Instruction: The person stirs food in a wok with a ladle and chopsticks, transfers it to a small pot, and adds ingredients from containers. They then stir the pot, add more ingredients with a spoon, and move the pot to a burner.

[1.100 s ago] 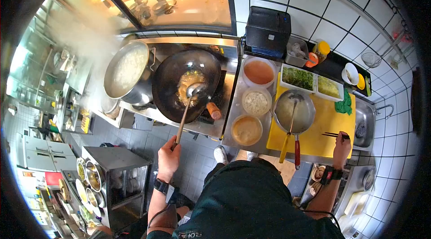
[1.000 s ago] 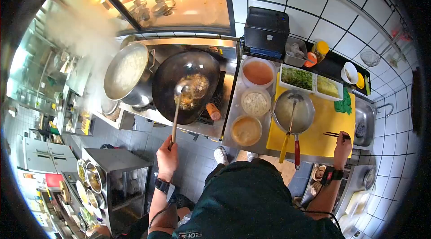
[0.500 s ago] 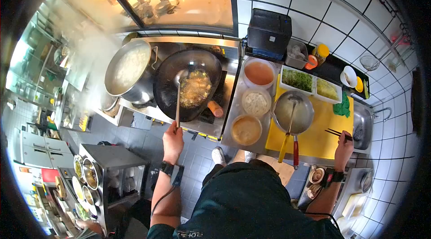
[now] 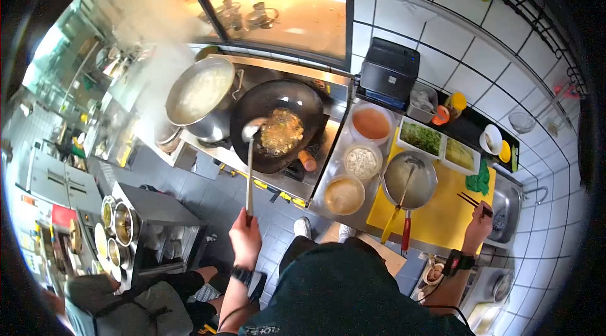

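My left hand (image 4: 245, 237) grips the long wooden handle of a metal ladle (image 4: 250, 137), whose bowl rests at the left inner edge of a black wok (image 4: 278, 124) holding yellowish fried food. My right hand (image 4: 478, 225) holds dark chopsticks (image 4: 472, 200) over the right edge of a yellow cutting board (image 4: 442, 213). A steel pan (image 4: 410, 179) with a red-handled and a yellow-handled utensil sits on that board.
A large steaming pot (image 4: 201, 96) stands left of the wok. Bowls of orange sauce (image 4: 372, 123), white bits (image 4: 361, 162) and tan paste (image 4: 343, 194) sit between wok and board. Trays of greens (image 4: 421, 137), a black box (image 4: 389, 73), a sink (image 4: 505, 210). Another person (image 4: 126, 301) crouches lower left.
The ladle swept from the wok's middle to its left edge. My view shifted, so the stove sits further right and a crouching person came into sight lower left. My right hand stayed put.
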